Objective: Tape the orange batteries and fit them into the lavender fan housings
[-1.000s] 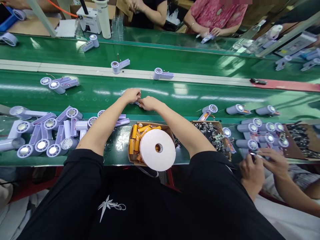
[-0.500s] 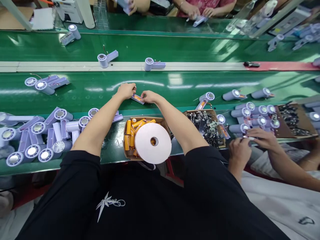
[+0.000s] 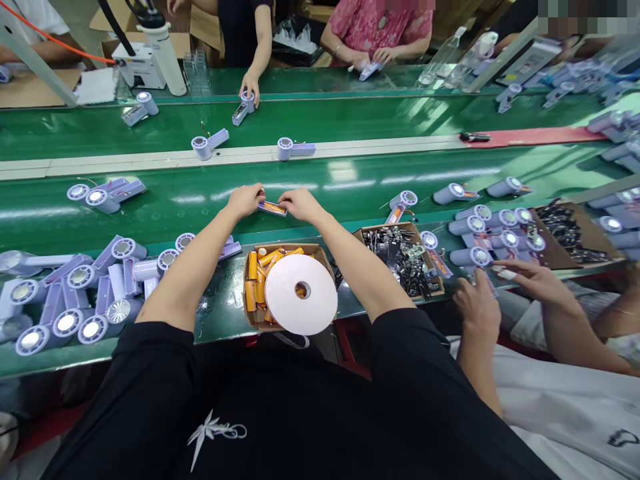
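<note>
Over the near side of the green belt, both my hands are on a lavender fan body (image 3: 273,209) with an orange battery cell in its open handle. My left hand (image 3: 245,201) closes around the left end and hides that part. At the opposite end, my right hand (image 3: 301,204) grips the handle with its fingertips. Below them stands a cardboard box (image 3: 247,299) of orange battery cells (image 3: 261,283). A large white roll (image 3: 301,313) of tape or paper lies on top of the box.
Many lavender fan bodies (image 3: 70,322) are piled on the left. To the right sit a box of black circuit parts (image 3: 400,257) and a co-worker's hands (image 3: 480,300). Across the belt, another person's hand (image 3: 250,88) holds a fan body. A pale rail (image 3: 150,159) runs along the belt.
The view has tilted up a little. The handle in my hands lies more level. Across the belt, a person's hand has come down onto a fan body.
</note>
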The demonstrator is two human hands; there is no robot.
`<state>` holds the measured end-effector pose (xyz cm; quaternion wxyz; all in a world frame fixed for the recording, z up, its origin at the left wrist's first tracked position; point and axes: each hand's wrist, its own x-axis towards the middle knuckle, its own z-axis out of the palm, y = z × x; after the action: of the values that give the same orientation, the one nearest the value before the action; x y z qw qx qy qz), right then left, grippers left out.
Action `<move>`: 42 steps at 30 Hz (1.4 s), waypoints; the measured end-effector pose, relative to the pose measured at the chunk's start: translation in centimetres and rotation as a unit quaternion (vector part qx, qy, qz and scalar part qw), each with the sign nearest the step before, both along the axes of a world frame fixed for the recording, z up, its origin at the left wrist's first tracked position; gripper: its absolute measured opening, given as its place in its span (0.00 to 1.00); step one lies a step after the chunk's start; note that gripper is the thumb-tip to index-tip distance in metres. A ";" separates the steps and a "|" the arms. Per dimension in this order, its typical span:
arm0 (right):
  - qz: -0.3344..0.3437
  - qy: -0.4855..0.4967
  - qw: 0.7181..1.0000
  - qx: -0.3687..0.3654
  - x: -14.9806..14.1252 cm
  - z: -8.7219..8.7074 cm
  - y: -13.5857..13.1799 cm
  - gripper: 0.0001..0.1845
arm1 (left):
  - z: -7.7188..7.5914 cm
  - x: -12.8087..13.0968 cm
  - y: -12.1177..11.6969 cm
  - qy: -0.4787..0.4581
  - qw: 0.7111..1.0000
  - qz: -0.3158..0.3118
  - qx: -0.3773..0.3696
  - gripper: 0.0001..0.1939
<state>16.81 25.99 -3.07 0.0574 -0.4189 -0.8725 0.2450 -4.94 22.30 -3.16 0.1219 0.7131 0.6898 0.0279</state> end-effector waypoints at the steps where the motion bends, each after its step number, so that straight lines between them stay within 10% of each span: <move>1: -0.004 -0.001 1.000 -0.011 0.1 0.1 -0.2 0.17 | 0.0 0.1 0.0 -0.001 1.000 -0.003 0.000 0.16; 10: -0.001 -0.133 0.991 0.031 -2.7 -0.2 -1.9 0.26 | -0.4 1.7 -0.5 0.001 1.000 -0.018 0.000 0.15; 24: -0.021 0.046 0.984 -0.169 -0.2 -0.4 0.4 0.22 | -0.4 3.0 -1.1 -0.021 0.999 -0.032 0.007 0.14; 42: -0.062 0.123 0.970 -0.199 1.5 -1.1 -0.3 0.20 | -0.8 4.9 0.0 -0.014 0.998 -0.054 0.014 0.15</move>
<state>18.34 25.72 -4.16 0.0950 -0.4420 -0.7646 0.4593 0.00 22.33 -3.98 0.1234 0.7503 0.6482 0.0412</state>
